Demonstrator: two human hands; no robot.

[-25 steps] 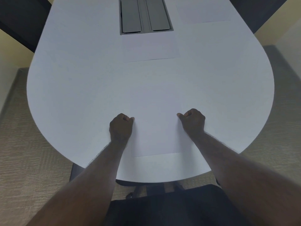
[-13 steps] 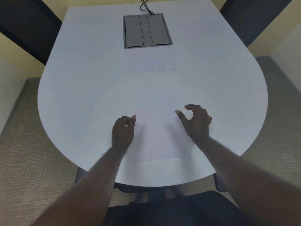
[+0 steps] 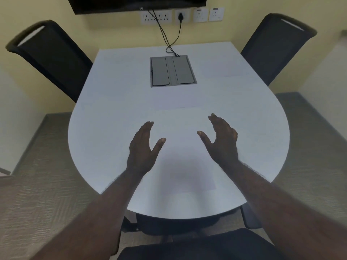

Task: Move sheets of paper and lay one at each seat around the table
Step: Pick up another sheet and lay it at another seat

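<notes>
A white sheet of paper (image 3: 187,152) lies flat on the white table (image 3: 105,128) at the near seat, its near edge close to the table's front rim. My left hand (image 3: 142,147) hovers over the sheet's left side, fingers stretched forward, holding nothing. Over its right side hovers my right hand (image 3: 221,141), also spread and empty. A second sheet or small stack (image 3: 176,100) rests in the table's middle, just behind the near sheet. Another sheet (image 3: 221,69) lies faintly visible at the far right seat.
A grey cable box (image 3: 172,71) is set into the table's far middle, with black cords (image 3: 169,34) running up to wall sockets. Black chairs stand at the far left (image 3: 50,59) and far right (image 3: 277,45). A dark seat (image 3: 197,243) is below me.
Both hands let go of the near sheet, opened from closed fists and lifted forward above it. The view tilted up, showing the chairs and wall.
</notes>
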